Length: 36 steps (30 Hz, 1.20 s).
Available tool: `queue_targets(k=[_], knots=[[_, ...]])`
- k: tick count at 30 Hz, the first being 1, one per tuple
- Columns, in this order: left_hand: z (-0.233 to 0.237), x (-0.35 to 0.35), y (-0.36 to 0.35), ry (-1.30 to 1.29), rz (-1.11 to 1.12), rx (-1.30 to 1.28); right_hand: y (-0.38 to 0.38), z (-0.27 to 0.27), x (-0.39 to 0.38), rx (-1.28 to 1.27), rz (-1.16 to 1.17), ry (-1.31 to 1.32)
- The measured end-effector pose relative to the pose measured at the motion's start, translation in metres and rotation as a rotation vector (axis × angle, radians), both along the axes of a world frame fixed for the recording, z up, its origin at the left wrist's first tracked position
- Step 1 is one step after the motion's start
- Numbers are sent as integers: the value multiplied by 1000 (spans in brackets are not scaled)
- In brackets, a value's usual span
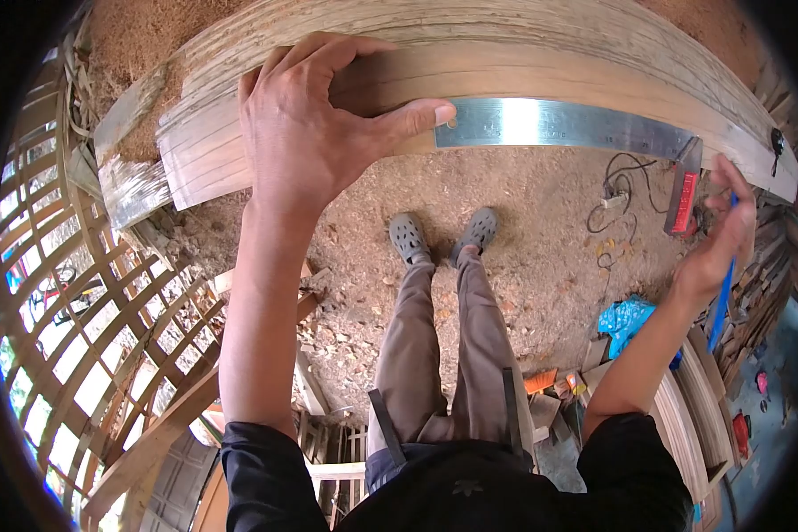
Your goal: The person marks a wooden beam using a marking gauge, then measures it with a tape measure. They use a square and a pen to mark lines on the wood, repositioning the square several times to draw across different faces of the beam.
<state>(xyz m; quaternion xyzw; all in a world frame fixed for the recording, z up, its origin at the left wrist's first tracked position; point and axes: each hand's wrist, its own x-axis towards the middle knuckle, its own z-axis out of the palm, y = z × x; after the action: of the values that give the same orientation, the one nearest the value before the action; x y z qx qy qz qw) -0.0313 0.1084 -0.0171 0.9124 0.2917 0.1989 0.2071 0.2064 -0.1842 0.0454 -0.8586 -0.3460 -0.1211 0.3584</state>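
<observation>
My left hand (301,124) is spread over a long wooden beam (541,71), fingers apart on its surface. Its thumb touches the left end of a steel try square's blade (541,122), which lies along the beam's near edge. The square's red-and-black stock (682,202) points back toward me at the right end. Just right of that stock is my right hand (723,239), closed around a slim blue pencil (721,306) that sticks out below the palm. Its fingertips are close to the beam's near edge.
A black cable with a plug (614,200) lies on the dirt floor below the square. A blue plastic bag (625,321) and curved wooden pieces (683,417) are at lower right. A slatted lattice (80,266) stands at left. A small black object (777,142) sits at the beam's right end.
</observation>
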Motion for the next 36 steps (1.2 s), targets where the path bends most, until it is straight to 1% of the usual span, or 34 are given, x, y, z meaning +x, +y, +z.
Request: queue_targets(k=[2, 4, 6, 8, 9, 11, 12, 14, 16, 18, 19, 22, 31, 36], knots=[[0, -1, 0, -3, 2, -7, 6, 7, -14, 139, 195, 412], [1, -1, -1, -7, 4, -12, 36, 13, -48, 127, 193, 446], [2, -1, -2, 10, -3, 109, 60, 11, -71, 105, 368, 497], [0, 1, -1, -13, 14, 102, 74, -2, -78, 130, 606, 552], [-1, 2, 0, -35, 30, 94, 80, -7, -84, 131, 609, 553], [3, 1, -1, -30, 18, 79, 91, -14, -96, 142, 626, 668], [5, 1, -1, -26, 5, 62, 95, -19, -99, 142, 632, 670], [4, 0, 0, -13, 8, 65, 102, -28, -103, 116, 704, 551], [4, 0, 0, -2, 10, 66, 109, -32, -106, 124, 695, 544], [6, 0, 0, 23, 6, 91, 112, -37, -106, 54, 720, 533], [5, 1, 0, 24, 8, 92, 113, -41, -107, 57, 705, 540], [4, 1, 0, -8, 6, 45, 114, -46, -107, 41, 706, 487], [1, -1, 1, -44, -17, 95, 116, -45, -105, -7, 708, 485], [4, 0, 1, -2, 0, 76, 116, -43, -106, -12, 703, 486]])
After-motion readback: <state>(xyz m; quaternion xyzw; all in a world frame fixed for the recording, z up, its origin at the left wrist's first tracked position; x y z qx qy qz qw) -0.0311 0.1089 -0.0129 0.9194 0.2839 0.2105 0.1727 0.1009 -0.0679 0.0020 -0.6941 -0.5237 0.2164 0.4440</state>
